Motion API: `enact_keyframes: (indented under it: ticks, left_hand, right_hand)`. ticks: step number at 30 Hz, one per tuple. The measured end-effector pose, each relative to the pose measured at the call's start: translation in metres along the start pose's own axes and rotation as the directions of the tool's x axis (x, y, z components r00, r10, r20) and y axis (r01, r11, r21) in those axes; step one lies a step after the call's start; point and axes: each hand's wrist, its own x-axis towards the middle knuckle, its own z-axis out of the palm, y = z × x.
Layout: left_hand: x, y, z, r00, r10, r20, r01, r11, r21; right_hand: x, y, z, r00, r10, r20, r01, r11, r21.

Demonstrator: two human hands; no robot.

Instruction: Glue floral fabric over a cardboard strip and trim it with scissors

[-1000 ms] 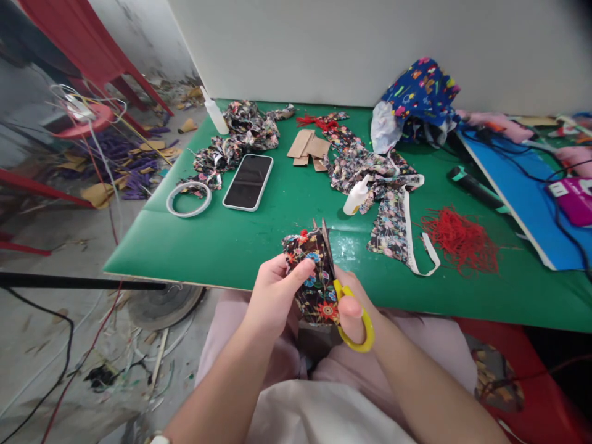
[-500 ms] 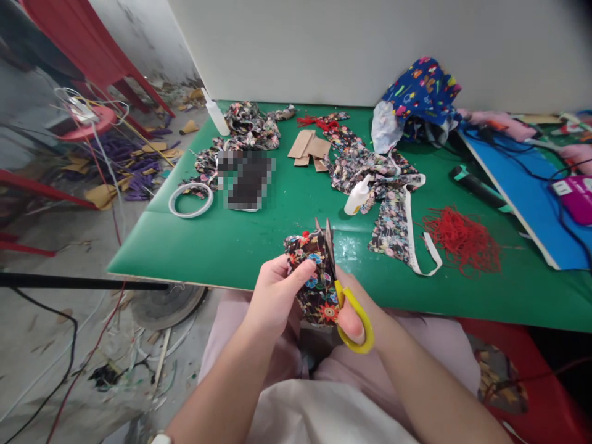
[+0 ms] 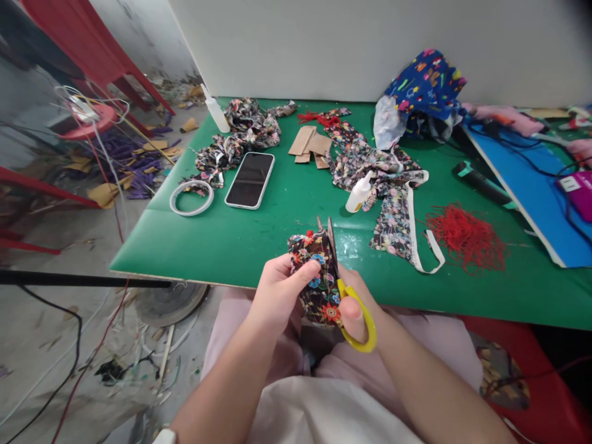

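Observation:
My left hand (image 3: 282, 287) pinches a dark piece of floral fabric (image 3: 314, 280) between thumb and fingers, just past the table's near edge and above my lap. A small red bit shows at the fabric's top edge. My right hand (image 3: 358, 302) is closed on yellow-handled scissors (image 3: 365, 336), with the thumb through one loop. The scissor blades point away from me, slightly parted at the tips, along the fabric's right side. Part of the fabric lies between or behind the blades; the right fingers are mostly hidden behind the handles.
On the green table (image 3: 185, 246) lie a phone (image 3: 250, 180), a tape roll (image 3: 172, 202), cardboard pieces (image 3: 303, 142), a small white bottle (image 3: 357, 196), floral cloth (image 3: 391, 231), red strings (image 3: 465, 237) and a box cutter (image 3: 483, 185). A blue board (image 3: 522, 191) lies at right.
The view has shifted slightly. Both hands, the fabric and the scissors keep nearly the same pose, with the blade tips still slightly apart.

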Motion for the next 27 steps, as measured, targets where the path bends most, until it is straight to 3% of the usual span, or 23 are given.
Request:
enact_keyframes:
  ticks: [3, 20, 27]
  left_hand:
    - [-0.0010, 0.0006, 0.0008, 1.000, 0.009, 0.004, -0.009, 1.000, -0.009]
    - [0.0014, 0.0001, -0.0002, 1.000, 0.012, -0.009, -0.012, 1.000, -0.014]
    - [0.0022, 0.0016, -0.0011, 1.000, 0.014, -0.021, -0.015, 1.000, -0.015]
  right_hand:
    - [-0.0007, -0.0013, 0.0020, 0.999, -0.001, -0.045, 0.004, 0.998, 0.055]
    - [0.0000, -0.0060, 0.0022, 0.993, -0.037, -0.110, 0.035, 0.999, -0.013]
    - [0.0016, -0.0049, -0.0001, 0.996, 0.048, -0.075, -0.048, 0.999, 0.009]
